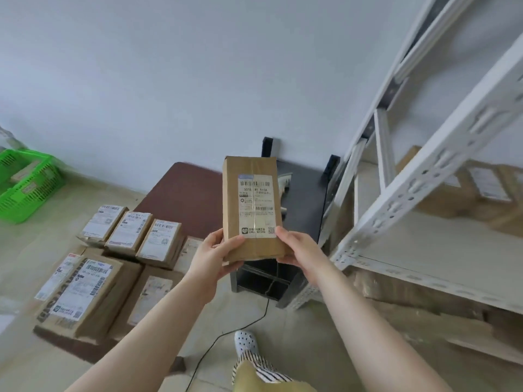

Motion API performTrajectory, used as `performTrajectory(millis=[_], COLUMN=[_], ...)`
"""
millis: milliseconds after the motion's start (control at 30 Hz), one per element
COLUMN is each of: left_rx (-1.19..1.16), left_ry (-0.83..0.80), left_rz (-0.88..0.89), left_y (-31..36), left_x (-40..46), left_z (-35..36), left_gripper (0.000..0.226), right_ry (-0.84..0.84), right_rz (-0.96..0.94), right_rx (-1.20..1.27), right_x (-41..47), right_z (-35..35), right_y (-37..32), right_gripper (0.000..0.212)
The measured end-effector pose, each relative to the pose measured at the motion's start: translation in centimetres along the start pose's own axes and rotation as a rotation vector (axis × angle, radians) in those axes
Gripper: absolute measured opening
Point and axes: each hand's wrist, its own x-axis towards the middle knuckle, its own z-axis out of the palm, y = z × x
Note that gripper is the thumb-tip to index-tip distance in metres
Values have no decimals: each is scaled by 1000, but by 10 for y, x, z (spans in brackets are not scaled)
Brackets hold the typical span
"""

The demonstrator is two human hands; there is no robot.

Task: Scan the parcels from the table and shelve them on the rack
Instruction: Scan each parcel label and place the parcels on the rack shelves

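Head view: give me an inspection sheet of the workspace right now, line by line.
Surface: dark brown table, low on the left, partly bare.
Job's things: parcel held upright, label facing the camera; more parcels lie flat on the table; boxes sit on the rack at right.
Clutter: green basket far left, with something inside.
Grippers: left hand and right hand grip the parcel's lower corners.
Cables: black cable runs across the floor from the black stand.
Surroundings: white wall behind; tiled floor; a shoe below.
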Motion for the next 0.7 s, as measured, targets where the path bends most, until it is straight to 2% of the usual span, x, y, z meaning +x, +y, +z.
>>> performTrajectory(millis=[100,167,300,433,533,700], left_rx=[-2,19,80,126,154,168], left_ry=[-83,-137,-215,-281,-318,-339], left_rz=[-31,-57,-90,-94,-104,-139], left_y=[-32,-50,-74,-86,-95,-121], left_x=[-33,-52,-78,-93,-98,-102], left_z=[9,16,35,66,94,153], left_gripper=[80,86,94,87,74,69], right_ry=[18,27,59,83,99,143], right_rz=[9,19,50,69,75,103], right_rx=[-34,-52,-33,43,82,130], right_x=[-52,-82,-127,-158,-176,-199], right_z=[-12,-21,-41,-69,-96,-152], right_y=[22,37,65,85,97,122], right_gripper=[29,26,45,36,43,50])
